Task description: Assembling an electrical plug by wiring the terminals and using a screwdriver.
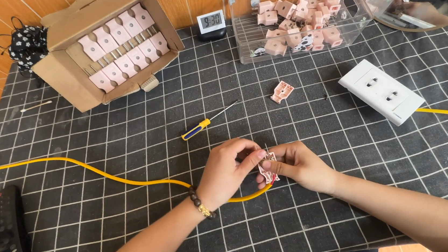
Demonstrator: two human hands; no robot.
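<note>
Both hands meet near the table's front middle. My left hand (228, 169) and my right hand (298, 164) pinch a small pink plug half (268, 169) between their fingertips. A yellow cable (93, 171) runs from the far left edge, curves under my left wrist and ends at the plug piece. A second pink plug half (282, 91) lies apart on the cloth further back. A screwdriver with a blue and yellow handle (198, 128) lies just behind my left hand.
A cardboard box of pink plugs (114, 49) stands at back left, a clear bin of pink plugs (296, 25) at back right. A white double socket (382, 91) with a yellow cord lies right. A black remote (9, 236) lies front left, a small clock (211, 24) at the back.
</note>
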